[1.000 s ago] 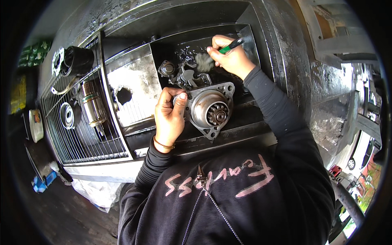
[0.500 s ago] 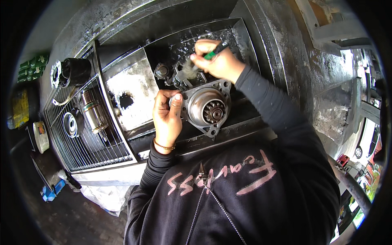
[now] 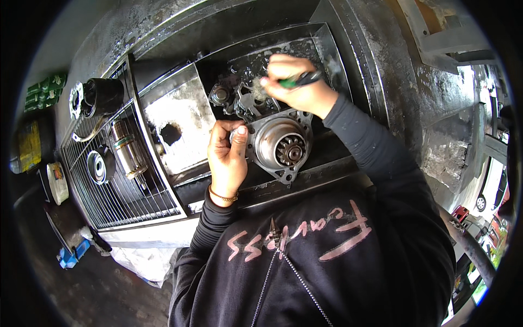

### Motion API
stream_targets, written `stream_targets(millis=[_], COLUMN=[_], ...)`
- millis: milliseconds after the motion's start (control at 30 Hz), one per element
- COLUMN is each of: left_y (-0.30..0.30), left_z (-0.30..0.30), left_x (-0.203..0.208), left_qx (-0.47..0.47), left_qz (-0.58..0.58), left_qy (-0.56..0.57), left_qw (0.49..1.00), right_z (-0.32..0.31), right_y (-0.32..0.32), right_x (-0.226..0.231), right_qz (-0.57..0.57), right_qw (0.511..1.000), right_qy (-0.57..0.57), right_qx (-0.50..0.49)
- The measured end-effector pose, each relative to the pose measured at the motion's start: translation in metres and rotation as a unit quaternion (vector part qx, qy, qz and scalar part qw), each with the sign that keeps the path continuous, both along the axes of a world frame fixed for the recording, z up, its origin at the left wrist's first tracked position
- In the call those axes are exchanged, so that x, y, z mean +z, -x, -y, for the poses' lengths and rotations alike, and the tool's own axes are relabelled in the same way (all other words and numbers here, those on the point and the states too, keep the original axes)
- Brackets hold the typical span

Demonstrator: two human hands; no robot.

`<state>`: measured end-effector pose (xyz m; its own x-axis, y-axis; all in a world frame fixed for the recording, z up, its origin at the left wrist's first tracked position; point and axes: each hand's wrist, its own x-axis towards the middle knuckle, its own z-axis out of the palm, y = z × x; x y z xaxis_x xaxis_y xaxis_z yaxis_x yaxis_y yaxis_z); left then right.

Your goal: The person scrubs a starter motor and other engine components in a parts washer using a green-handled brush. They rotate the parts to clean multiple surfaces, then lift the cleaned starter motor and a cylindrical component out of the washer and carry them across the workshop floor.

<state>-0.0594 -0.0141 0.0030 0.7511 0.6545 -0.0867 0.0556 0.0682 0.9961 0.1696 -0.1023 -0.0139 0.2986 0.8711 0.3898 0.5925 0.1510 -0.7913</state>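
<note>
My left hand [image 3: 227,161] pinches the flange edge of a grey metal starter drive housing [image 3: 261,143], thumb on top and fingers curled beneath. A toothed pinion gear [image 3: 291,151] sits in the round opening, which faces me. My right hand [image 3: 299,90] is closed around a brush [image 3: 309,78] with a green and black handle, blurred by motion. Its pale bristles reach the far side of the housing, beside the bracket-like metal body [image 3: 247,101]. My right fingers hide part of the brush, and whether the bristles touch metal is unclear.
A dark wash basin [image 3: 332,54] surrounds the work, with a small round metal part [image 3: 219,95] inside. Left of it lies a pale metal plate [image 3: 190,114] with a hole. The wire rack [image 3: 117,207] bears an armature [image 3: 129,155], a round cap [image 3: 99,166] and a black cylinder [image 3: 104,95].
My right hand and the brush have moved slightly right and down. The housing and my left hand appear a little farther right, along with a slight shift of the whole view.
</note>
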Motion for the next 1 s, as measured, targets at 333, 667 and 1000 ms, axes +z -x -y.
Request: stream_targets(millis=[333,667,1000], left_y=[-0.002,-0.001,-0.001], left_z=[0.0,0.0,-0.001], left_x=[-0.001,-0.003,0.0], left_qx=[0.002,-0.001,0.004], left_qz=[0.003,0.006,-0.023], left_qy=[0.025,0.068,0.061], left_qw=[1.0,0.998,0.998], right_z=[-0.01,-0.045,-0.05], right_y=[-0.001,-0.005,-0.007], right_x=[0.032,0.054,0.064], right_qz=[0.017,0.07,0.137], right_qw=[0.983,0.955,0.951], right_qy=[0.059,0.22,0.152], right_qx=[0.174,0.186,0.23])
